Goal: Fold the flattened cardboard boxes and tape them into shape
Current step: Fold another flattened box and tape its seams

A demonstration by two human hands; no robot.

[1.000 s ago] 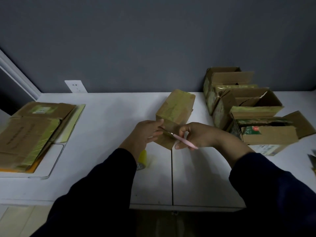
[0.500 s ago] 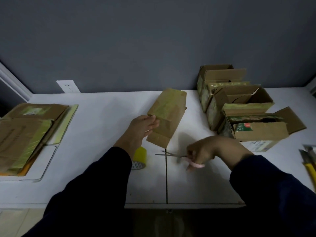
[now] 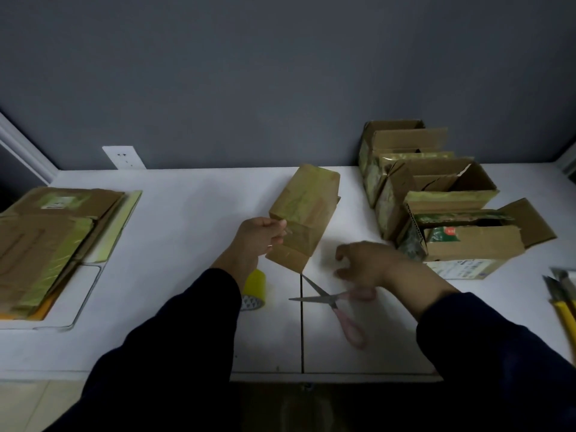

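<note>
A small taped cardboard box (image 3: 304, 210) stands tilted in the middle of the white table (image 3: 187, 219). My left hand (image 3: 260, 236) grips its near left edge. My right hand (image 3: 364, 260) hovers to the right of the box with loosely curled fingers and holds nothing. Pink-handled scissors (image 3: 338, 304) lie with blades apart on the table just below that hand. A yellow tape roll (image 3: 254, 289) lies beside my left forearm, partly hidden by the sleeve.
A stack of flattened cardboard boxes (image 3: 46, 241) lies at the left. Three folded boxes (image 3: 436, 194) with open flaps stand in a row at the right. Yellow-handled tools (image 3: 564, 304) lie at the right edge. The wall behind has a socket (image 3: 124, 157).
My right hand lowered the scissors from the box to the table and let them go. My left hand kept hold of the box, which tilted a little.
</note>
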